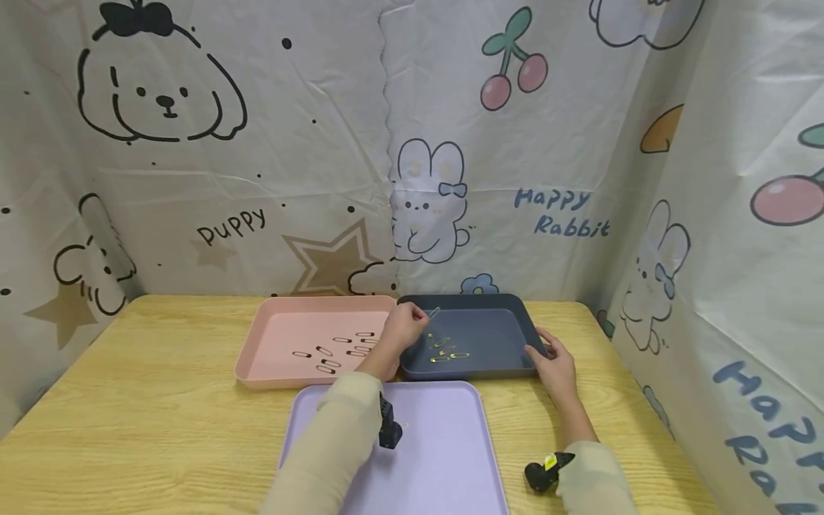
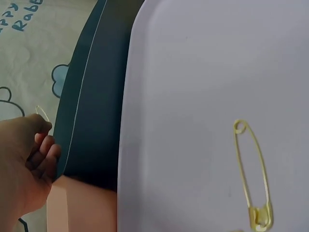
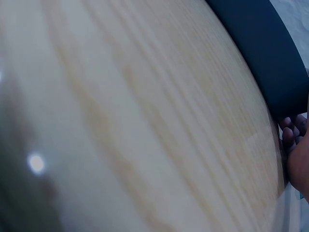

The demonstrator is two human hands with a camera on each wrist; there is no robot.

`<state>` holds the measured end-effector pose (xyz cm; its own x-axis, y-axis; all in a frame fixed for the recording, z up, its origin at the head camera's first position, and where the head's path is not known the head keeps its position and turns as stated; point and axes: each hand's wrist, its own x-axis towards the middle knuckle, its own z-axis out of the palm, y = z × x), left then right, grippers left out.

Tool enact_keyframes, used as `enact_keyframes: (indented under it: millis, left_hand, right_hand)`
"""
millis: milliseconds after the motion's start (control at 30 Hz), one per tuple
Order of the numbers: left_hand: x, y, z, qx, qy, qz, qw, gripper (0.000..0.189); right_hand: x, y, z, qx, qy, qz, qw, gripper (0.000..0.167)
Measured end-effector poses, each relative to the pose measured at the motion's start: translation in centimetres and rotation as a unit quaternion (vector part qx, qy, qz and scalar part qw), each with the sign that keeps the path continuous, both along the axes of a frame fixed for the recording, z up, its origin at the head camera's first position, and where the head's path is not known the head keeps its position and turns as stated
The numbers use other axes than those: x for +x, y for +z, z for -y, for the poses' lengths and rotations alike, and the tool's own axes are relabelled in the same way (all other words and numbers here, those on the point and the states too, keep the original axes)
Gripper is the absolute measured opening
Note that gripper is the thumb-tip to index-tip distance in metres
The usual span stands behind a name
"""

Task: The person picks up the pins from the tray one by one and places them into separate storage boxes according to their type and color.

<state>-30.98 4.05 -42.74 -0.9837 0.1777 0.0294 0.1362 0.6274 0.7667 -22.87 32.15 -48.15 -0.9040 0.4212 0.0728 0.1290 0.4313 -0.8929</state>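
Note:
Thumb and fingertips of my left hand [image 1: 402, 330] pinch a gold safety pin [image 1: 434, 312] above the left part of the dark blue tray [image 1: 498, 343]. Several gold safety pins [image 1: 459, 355] lie in that tray below the hand. At the tray's right side, my right hand [image 1: 557, 368] grips the rim, thumb on top and fingers along the outside. Another gold safety pin [image 2: 254, 176] rests on the lilac tray [image 2: 193, 96] in the left wrist view; the left forearm passes over this tray in the head view.
A pink tray [image 1: 290, 322] with several black safety pins [image 1: 325, 351] stands at the left, touching or nearly touching the dark tray. All three trays are on a wooden table [image 1: 161, 400]. Printed cloth [image 1: 322, 164] hangs behind and along the sides.

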Motion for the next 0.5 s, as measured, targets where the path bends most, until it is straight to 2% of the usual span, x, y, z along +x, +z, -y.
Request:
enact_keyframes:
  millis: [167,267,400,500]
  left_hand:
    - [0.0,0.0,-0.4,-0.031,0.005,-0.027,0.9991,0.008]
    - [0.1,-0.2,-0.6,-0.064,0.000,-0.050,0.9967,0.009]
    - [0.3,-0.7,-1.0,-0.116,-0.004,-0.080,0.9900,0.009]
    - [0.4,-1.1,-1.2,-0.140,-0.004,-0.105,0.9846,0.010]
  right_hand:
    - [0.0,0.0,0.1,-0.001,-0.002,-0.004,1.0000,0.050]
    - [0.0,0.0,0.0,0.002,-0.006,-0.005,1.0000,0.049]
    - [0.0,0.0,0.0,0.003,-0.008,-0.006,0.9999,0.050]
    - [-0.1,-0.1,0.0,0.004,-0.008,-0.006,0.9999,0.050]
